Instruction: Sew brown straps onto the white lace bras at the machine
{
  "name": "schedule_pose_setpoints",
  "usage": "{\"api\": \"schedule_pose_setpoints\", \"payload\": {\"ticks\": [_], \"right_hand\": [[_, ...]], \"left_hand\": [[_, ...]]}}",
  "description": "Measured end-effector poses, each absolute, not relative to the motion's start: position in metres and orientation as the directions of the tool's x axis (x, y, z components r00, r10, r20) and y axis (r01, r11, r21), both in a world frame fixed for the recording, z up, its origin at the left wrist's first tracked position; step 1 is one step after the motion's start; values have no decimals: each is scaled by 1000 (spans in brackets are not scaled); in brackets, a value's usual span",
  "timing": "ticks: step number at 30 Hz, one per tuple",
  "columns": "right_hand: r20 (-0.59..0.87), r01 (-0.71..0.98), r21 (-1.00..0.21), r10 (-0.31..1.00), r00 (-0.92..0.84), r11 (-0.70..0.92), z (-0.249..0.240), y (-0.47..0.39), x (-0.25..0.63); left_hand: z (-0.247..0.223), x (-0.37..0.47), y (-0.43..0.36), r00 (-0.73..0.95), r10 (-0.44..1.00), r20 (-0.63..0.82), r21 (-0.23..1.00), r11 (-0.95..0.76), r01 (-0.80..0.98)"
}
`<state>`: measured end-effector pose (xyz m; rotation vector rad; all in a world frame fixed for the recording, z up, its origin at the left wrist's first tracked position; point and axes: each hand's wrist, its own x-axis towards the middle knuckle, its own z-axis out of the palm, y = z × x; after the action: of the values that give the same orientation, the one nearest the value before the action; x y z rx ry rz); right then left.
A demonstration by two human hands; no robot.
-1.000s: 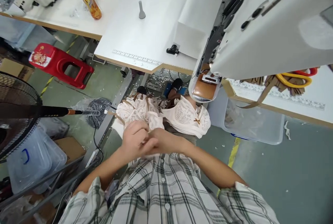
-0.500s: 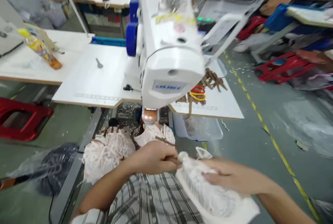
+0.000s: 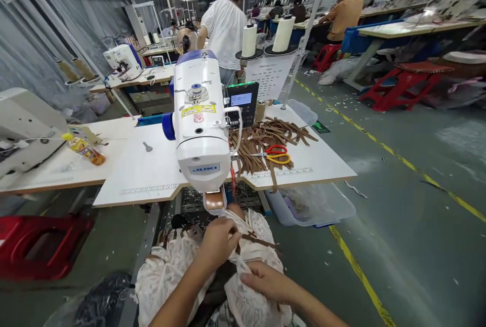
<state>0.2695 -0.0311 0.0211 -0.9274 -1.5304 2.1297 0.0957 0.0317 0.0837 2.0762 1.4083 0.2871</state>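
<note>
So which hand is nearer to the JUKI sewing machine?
Left. The left hand is just below the front end of the sewing machine in the view; the right hand is lower and farther to the right, on the white lace garment.

Left hand: ahead, fingers curled against thumb. Right hand: nearer the body, thumb extended.

Bare forearms, a sliver of checked shirt, probably dark trousers
</note>
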Motion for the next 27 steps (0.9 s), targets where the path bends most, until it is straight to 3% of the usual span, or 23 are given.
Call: {"api": "schedule_pose_setpoints", "payload": {"ticks": [2, 4, 8, 10, 12, 15, 18, 24, 27], "right_hand": [[-280, 42, -920, 578, -767, -390, 23, -33, 270], [-293, -93, -860, 634, -715, -502, 25, -37, 270], [-388, -400, -629, 715, -582, -667, 29, -42, 275], [-387, -398, -616, 702, -598, -679, 32, -42, 282], [-377, -331, -712, 736, -562, -619, 35, -39, 292], [-430, -227, -824, 834, -345, -519, 39, -33, 310], [-524, -304, -776, 833, -176, -553, 37, -28, 330], [-604, -239, -720, 758, -247, -652, 27, -27, 347], [-617, -422, -663, 770, -160, -619, 22, -20, 349]], "left_hand": [[85, 95, 17, 351, 936, -18, 636, -260, 727], [80, 93, -2, 298, 954, 20, 724, -219, 654], [63, 92, -28, 451, 838, -308, 865, 50, 499], [59, 95, -29, 483, 790, -379, 864, 114, 491], [60, 101, -25, 485, 790, -376, 841, 70, 537], [60, 112, -19, 579, 720, -382, 824, -19, 567], [48, 120, -19, 612, 681, -403, 839, 8, 544], [30, 128, -21, 586, 716, -380, 812, -44, 582], [35, 126, -19, 628, 679, -380, 807, -88, 584]]}}
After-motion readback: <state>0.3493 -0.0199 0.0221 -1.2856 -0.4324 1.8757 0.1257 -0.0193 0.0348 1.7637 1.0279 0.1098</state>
